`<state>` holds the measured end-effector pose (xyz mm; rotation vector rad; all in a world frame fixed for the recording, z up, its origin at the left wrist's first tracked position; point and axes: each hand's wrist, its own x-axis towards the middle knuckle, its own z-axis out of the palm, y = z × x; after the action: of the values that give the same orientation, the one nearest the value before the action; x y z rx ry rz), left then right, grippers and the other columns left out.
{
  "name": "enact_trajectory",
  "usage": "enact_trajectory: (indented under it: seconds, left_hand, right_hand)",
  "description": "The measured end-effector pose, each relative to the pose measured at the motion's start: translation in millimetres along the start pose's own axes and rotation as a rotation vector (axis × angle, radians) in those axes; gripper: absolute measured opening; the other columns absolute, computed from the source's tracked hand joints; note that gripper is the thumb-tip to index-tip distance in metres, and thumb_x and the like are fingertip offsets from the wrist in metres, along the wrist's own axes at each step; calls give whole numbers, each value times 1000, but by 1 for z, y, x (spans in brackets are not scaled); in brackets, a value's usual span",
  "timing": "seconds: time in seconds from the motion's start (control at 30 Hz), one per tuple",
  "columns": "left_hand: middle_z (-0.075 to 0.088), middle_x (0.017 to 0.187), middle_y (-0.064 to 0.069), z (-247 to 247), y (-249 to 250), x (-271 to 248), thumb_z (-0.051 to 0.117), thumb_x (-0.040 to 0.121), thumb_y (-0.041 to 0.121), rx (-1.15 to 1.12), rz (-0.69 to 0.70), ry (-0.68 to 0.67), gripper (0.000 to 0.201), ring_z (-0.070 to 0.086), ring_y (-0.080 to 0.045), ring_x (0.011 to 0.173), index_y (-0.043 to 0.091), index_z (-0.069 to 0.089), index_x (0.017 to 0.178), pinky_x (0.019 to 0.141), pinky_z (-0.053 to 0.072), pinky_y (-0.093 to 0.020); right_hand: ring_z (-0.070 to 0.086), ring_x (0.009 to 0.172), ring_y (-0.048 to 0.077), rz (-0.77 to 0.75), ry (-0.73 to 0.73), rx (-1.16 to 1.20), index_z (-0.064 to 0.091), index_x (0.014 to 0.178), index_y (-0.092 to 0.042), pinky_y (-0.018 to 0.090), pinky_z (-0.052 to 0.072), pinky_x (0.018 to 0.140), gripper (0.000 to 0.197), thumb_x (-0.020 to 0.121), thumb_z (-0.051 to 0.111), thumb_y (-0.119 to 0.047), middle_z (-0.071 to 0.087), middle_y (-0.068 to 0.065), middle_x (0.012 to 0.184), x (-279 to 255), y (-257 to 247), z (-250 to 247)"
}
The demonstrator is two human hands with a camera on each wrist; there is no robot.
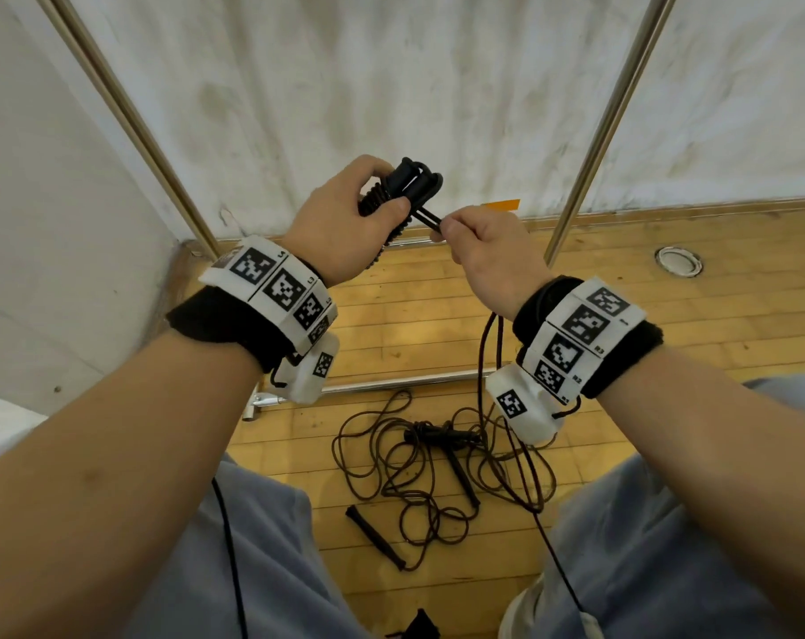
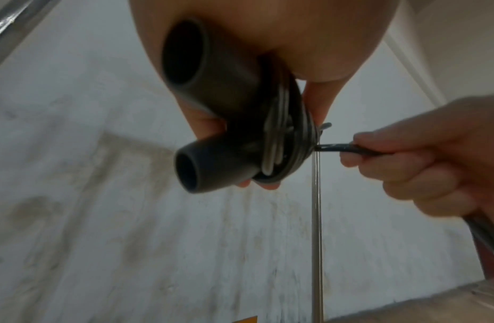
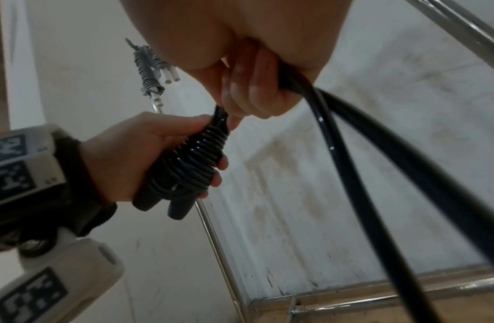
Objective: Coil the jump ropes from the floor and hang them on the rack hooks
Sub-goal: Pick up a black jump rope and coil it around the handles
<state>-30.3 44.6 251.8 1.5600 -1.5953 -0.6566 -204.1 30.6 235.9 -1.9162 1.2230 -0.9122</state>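
Gripping the coiled rope bundle (image 1: 393, 196), left hand (image 1: 345, 219); right hand (image 1: 488, 251) pinches its cord (image 1: 428, 220).

Floor: wooden plank floor (image 1: 668, 325) is running up to a white wall.
Ropes: loose jump ropes (image 1: 419, 472) are lying tangled on the planks.
Handle: one black handle (image 1: 375, 537) is lying apart, nearer the viewer.
Rack: metal rack base bar (image 1: 391, 385) is resting on the floor.
Fitting: round metal floor fitting (image 1: 678, 261) is sitting flush, right.

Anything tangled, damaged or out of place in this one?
Nothing damaged. The odd spot is the floor: loose jump ropes lie in one overlapping tangle with handles scattered. The left hand grips a wound rope bundle; the right hand pinches its trailing cord.
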Motion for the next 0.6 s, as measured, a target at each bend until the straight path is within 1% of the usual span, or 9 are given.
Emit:
enact_trajectory:
  seconds: [0.07, 0.1, 0.17, 0.27, 0.37, 0.43, 0.47, 0.53, 0.6]
  left_hand:
    - [62, 76, 7, 6, -7, 3, 55, 90, 37, 135, 26, 18, 23, 60, -15, 60, 29, 49, 111, 59, 50, -32]
    - [60, 77, 8, 8, -11, 5, 55, 90, 40, 200, 36, 25, 25, 59, -14, 62, 28, 48, 111, 61, 48, -31]
    - [57, 76, 9, 14, -16, 7, 53, 90, 41, 295, 47, 34, 27, 56, -10, 63, 25, 45, 110, 56, 41, -29]
    - [52, 72, 13, 21, -21, 8, 53, 90, 42, 365, 62, 38, 27, 53, -7, 61, 25, 41, 106, 50, 33, -25]
    - [48, 71, 16, 25, -26, 9, 53, 90, 43, 403, 48, 46, 32, 50, -4, 60, 21, 40, 109, 48, 31, -24]
    - [47, 72, 15, 25, -28, 9, 53, 90, 45, 436, 30, 57, 35, 50, -4, 60, 21, 39, 111, 48, 31, -24]
    - [47, 72, 15, 24, -29, 10, 53, 90, 45, 446, 24, 60, 36, 51, -5, 60, 21, 38, 112, 47, 31, -24]
    - [47, 72, 16, 22, -30, 9, 55, 90, 46, 456, 12, 51, 37, 52, -6, 60, 22, 37, 112, 47, 33, -24]
    - [46, 72, 17, 21, -31, 6, 57, 89, 47, 471, -4, 24, 38, 53, -7, 60, 24, 38, 112, 47, 34, -24]
  right_hand:
    - [45, 57, 0, -14, -7, -72, 65, 95, -12, 6, 32, 49, 25, 98, 41, -21, 48, -13, 65, -1, -1, 2]
    - [44, 58, 3, -12, -16, -103, 65, 95, -11, 5, 33, 49, 26, 98, 41, -21, 48, -11, 65, -1, -2, 3]
    - [43, 55, 5, 3, -29, -145, 65, 95, -6, 6, 33, 47, 29, 98, 40, -21, 47, -8, 63, 0, -3, 4]
    - [40, 49, 8, 28, -39, -146, 65, 95, 1, 12, 32, 42, 32, 97, 40, -20, 43, -6, 56, 0, -3, 5]
    - [37, 47, 9, 53, -71, -150, 65, 96, 1, 17, 30, 44, 33, 98, 41, -22, 41, -5, 55, -2, -2, 7]
    - [38, 48, 9, 54, -80, -159, 65, 95, 0, 14, 30, 43, 35, 99, 41, -26, 41, -6, 55, -4, 0, 8]
    - [40, 49, 9, 58, -80, -153, 64, 93, -1, 14, 33, 46, 36, 99, 41, -28, 42, -6, 56, -5, 0, 7]
    - [42, 51, 9, 57, -90, -155, 63, 88, -3, 21, 36, 50, 38, 99, 39, -30, 43, -7, 56, -5, 0, 7]
    - [42, 54, 7, 33, -116, -205, 62, 86, -6, 21, 32, 51, 37, 100, 38, -31, 45, -7, 59, -5, 1, 6]
